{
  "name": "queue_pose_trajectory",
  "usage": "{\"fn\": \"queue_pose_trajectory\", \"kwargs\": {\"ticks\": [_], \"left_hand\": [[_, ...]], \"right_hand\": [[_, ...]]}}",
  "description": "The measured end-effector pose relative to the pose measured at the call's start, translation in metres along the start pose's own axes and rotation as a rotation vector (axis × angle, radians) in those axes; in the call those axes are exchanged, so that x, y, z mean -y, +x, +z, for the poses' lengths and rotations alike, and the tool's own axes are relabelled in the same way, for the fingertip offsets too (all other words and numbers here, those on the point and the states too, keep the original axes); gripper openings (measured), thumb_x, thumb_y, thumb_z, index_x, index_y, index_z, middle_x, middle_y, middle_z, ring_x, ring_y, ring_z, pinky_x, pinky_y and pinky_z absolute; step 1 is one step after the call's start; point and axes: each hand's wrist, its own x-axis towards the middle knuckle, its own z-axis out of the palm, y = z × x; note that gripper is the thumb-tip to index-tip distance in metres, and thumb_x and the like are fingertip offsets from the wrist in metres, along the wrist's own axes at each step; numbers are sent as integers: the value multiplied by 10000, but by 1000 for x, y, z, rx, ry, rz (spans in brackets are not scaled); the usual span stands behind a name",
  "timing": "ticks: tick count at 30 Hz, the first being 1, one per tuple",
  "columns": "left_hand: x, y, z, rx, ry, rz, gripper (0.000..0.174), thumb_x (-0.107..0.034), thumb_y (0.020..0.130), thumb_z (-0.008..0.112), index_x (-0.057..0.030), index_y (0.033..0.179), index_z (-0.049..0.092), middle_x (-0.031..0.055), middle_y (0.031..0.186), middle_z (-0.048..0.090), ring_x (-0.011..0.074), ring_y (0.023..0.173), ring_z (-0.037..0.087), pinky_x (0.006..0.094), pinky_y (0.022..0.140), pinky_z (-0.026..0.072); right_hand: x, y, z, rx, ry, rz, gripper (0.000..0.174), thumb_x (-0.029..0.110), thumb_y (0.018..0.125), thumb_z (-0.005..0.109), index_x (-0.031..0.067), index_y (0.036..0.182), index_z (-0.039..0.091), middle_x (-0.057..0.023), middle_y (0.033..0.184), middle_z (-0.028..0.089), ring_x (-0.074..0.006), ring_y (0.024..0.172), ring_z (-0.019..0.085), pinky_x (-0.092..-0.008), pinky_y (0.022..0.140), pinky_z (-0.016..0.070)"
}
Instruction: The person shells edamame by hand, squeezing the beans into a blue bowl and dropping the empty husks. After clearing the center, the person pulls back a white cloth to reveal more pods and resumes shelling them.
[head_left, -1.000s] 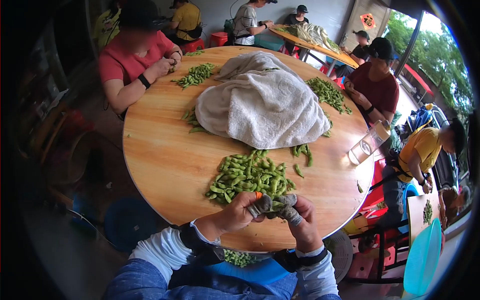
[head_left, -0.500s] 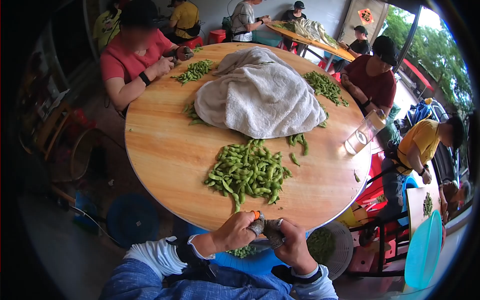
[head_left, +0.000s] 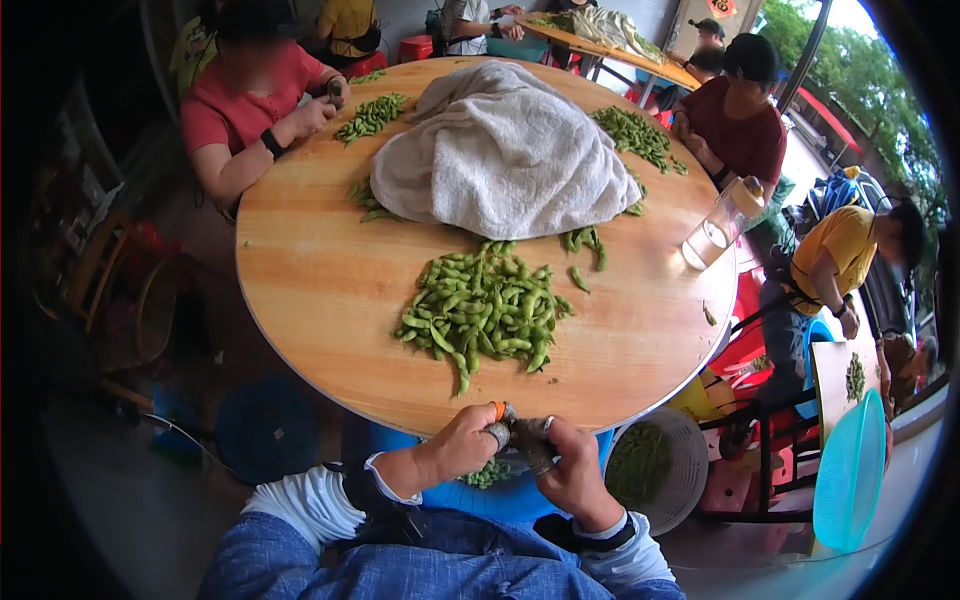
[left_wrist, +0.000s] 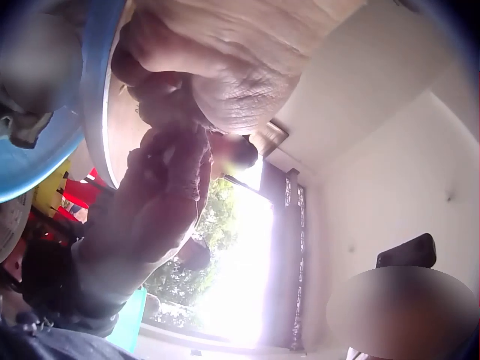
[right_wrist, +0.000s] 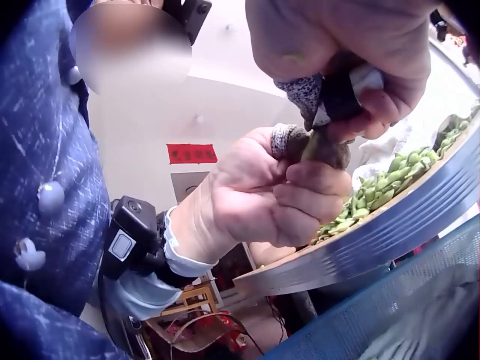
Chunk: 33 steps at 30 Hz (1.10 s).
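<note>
Just off the near edge of the round table (head_left: 310, 350), over a blue basin (head_left: 520, 507) with green beans (head_left: 487, 474) in it, my two hands meet. The left hand (head_left: 455, 450) and the right hand (head_left: 578, 478) pinch a green edamame pod (right_wrist: 313, 144) between thumbs and fingers; most of it is covered. Grey knit sleeves (right_wrist: 285, 141) wrap some fingertips, and an orange band (head_left: 499, 410) circles a left finger. A heap of edamame pods (head_left: 480, 305) lies on the table ahead of the hands.
A white towel (head_left: 500, 150) covers a mound mid-table, with more pods around it. A clear bottle (head_left: 710, 235) stands at the right. A pale basket (head_left: 685, 465) of green scraps sits right of the basin. Two people (head_left: 250, 100) (head_left: 735, 125) sit across the table.
Both hands have drawn back from the near side of the pod heap to over the basin, still together. The head view has tipped down, and the basket has come into fuller sight.
</note>
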Motion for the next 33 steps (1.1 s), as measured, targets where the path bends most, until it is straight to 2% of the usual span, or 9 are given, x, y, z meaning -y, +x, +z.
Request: {"fn": "queue_pose_trajectory", "kwargs": {"ticks": [4,5,9,15,18,21,24,30,33], "left_hand": [[-17,-10,2,91,-300,-70,238,15,767,363,-4,939,526,-4,818,501,64,735,441,205,647,389],[-20,-11,2,132,-317,-93,260,12,790,382,-5,1034,472,11,857,512,68,778,460,204,685,392],[-7,-11,-4,165,-294,5,433,31,791,472,-2,1188,299,38,829,541,88,748,498,204,671,404],[3,-5,-5,309,-170,63,304,-48,790,567,26,1058,445,33,840,548,56,760,512,216,661,421],[-8,-7,1,107,33,131,255,-44,772,592,46,988,491,20,814,566,39,765,518,202,674,426],[-23,-14,-3,56,276,-11,253,-22,773,581,38,1002,490,24,854,580,52,795,529,203,700,432],[-26,-16,5,82,-12,174,240,0,790,547,30,1022,489,36,895,586,69,814,537,212,709,440],[-18,-15,-2,159,-223,95,175,-4,807,518,22,979,521,11,849,571,61,762,524,196,676,442],[-12,-16,-3,166,-240,89,177,-15,817,516,14,991,521,14,846,572,63,760,524,193,676,442]], "right_hand": [[-3,-2,-1,24,290,218,205,-35,659,565,-17,863,557,-99,761,584,-150,702,563,-265,601,439],[-9,-4,-1,35,387,206,200,-47,738,505,-30,931,551,-67,836,597,-91,777,530,-230,673,433],[-14,-11,-5,19,645,302,196,0,805,493,-46,993,524,-43,878,590,-108,794,538,-234,742,425],[-11,-7,-8,164,655,389,183,48,794,548,-45,951,552,-28,840,594,-76,770,524,-224,699,429],[-16,-9,-6,107,661,347,155,48,787,552,-41,913,574,-16,812,596,-63,755,519,-215,669,433],[-12,-10,-1,8,584,299,130,42,760,571,-32,865,583,-20,755,596,-65,708,515,-221,617,431],[-16,-13,6,-55,368,155,108,35,713,591,-16,807,580,-56,671,570,-117,625,522,-253,556,413],[-4,-9,2,-65,175,29,150,34,620,619,9,760,573,-111,606,491,-264,553,487,-316,503,383],[-5,-9,1,-28,20,-142,201,21,576,624,19,772,578,-98,617,498,-270,552,488,-326,499,394]]}}
